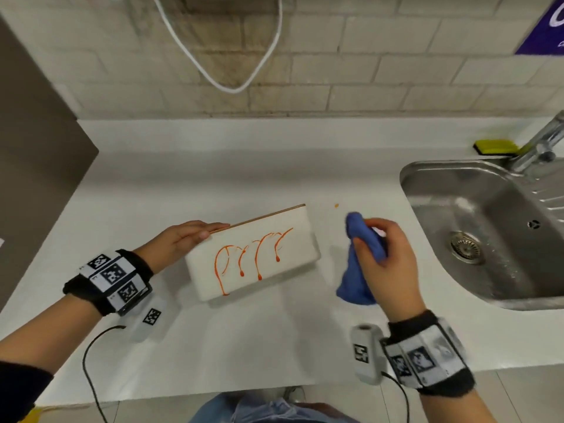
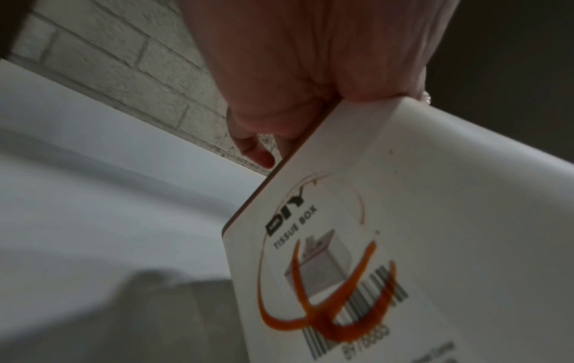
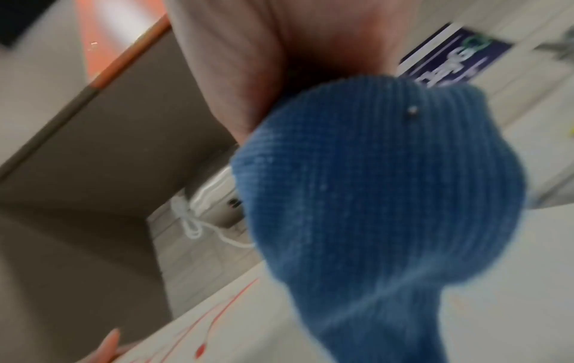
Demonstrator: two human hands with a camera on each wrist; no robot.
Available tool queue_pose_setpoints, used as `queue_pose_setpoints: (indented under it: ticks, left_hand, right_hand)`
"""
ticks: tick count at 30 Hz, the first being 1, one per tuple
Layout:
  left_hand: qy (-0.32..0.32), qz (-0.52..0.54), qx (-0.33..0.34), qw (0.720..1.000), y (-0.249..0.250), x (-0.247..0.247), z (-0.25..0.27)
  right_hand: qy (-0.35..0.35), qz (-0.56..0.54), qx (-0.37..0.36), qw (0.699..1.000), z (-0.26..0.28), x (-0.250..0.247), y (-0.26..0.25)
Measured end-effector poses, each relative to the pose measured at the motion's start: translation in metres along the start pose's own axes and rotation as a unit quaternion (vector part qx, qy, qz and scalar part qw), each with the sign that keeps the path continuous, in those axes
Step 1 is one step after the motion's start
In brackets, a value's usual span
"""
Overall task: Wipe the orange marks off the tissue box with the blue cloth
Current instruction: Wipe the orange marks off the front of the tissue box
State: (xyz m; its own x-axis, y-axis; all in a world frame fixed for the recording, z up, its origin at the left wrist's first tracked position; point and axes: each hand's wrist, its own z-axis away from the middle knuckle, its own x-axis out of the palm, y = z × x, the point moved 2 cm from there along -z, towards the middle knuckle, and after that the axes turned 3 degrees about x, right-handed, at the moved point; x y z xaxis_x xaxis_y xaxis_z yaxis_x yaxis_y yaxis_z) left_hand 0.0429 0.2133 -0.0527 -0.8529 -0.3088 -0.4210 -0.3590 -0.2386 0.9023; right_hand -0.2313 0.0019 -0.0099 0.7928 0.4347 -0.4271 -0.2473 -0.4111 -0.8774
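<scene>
A white tissue box [image 1: 253,254] stands tilted on the white counter, its broad face streaked with dripping orange marks [image 1: 250,254]. My left hand [image 1: 186,236] grips its upper left edge, thumb on the near face. The left wrist view shows the box's end [image 2: 434,221] with a printed label, a barcode and more orange marks [image 2: 329,309] smeared across it. To the right of the box, my right hand [image 1: 384,254] holds the bunched blue cloth [image 1: 360,264] above the counter, clear of the box. In the right wrist view the blue cloth [image 3: 379,196] fills the middle.
A steel sink [image 1: 488,224] with a tap [image 1: 540,145] lies at the right, a yellow sponge [image 1: 496,147] behind it. A small orange spot [image 1: 336,205] sits on the counter beyond the box. A brick wall with a hanging white cord [image 1: 225,83] is behind, a dark panel [image 1: 33,148] at left.
</scene>
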Motion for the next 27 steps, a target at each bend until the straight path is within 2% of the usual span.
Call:
queue_pose_setpoints:
  ticks: [3,5,8,18,23,27]
  left_hand:
    - [0.002,0.021,-0.007,1.0,-0.001,-0.006,-0.002]
    - [0.004,0.033,-0.007,0.999,-0.002,-0.008,-0.001]
    - [-0.003,0.042,0.004,0.999,-0.005,-0.012,-0.001]
    - [-0.027,0.055,0.032,0.998,-0.019,-0.018,-0.01]
    - [-0.028,0.074,0.029,0.996,-0.02,-0.018,-0.013]
    - [-0.018,0.099,0.005,0.995,-0.022,-0.02,-0.014]
  right_hand:
    - [0.035,0.019,-0.09,0.995,-0.012,0.055,-0.023]
    - [0.042,0.101,-0.103,0.989,-0.011,0.09,-0.019]
    - [0.014,0.219,-0.113,0.969,0.003,0.123,-0.004]
    - [0.068,0.199,-0.061,0.976,-0.003,0.151,-0.018]
    - [0.009,0.202,-0.093,0.975,0.013,0.182,-0.04]
    - [-0.047,0.176,-0.161,0.97,0.03,0.201,-0.049]
